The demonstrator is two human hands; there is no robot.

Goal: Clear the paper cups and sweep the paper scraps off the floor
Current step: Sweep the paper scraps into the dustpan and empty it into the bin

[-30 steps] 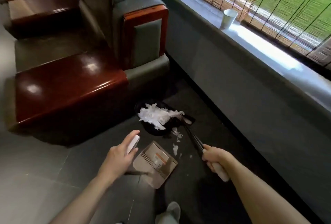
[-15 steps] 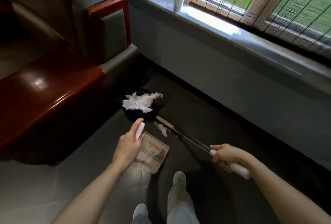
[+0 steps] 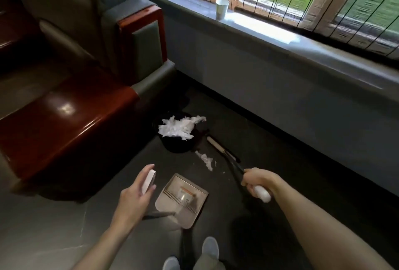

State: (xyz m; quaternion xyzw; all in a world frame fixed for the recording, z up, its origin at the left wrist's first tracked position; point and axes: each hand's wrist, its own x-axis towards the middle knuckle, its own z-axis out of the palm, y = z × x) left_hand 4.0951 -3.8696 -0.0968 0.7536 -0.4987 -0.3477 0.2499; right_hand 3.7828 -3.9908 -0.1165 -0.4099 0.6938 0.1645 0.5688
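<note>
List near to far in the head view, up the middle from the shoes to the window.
shoes → dustpan → loose paper scrap → black bin holding crumpled paper → paper cup on the windowsill

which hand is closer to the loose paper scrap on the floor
Right. The right hand, gripping the broom handle, is just right of the paper scrap. The left hand, holding the dustpan handle, is farther, down-left past the dustpan.
</note>
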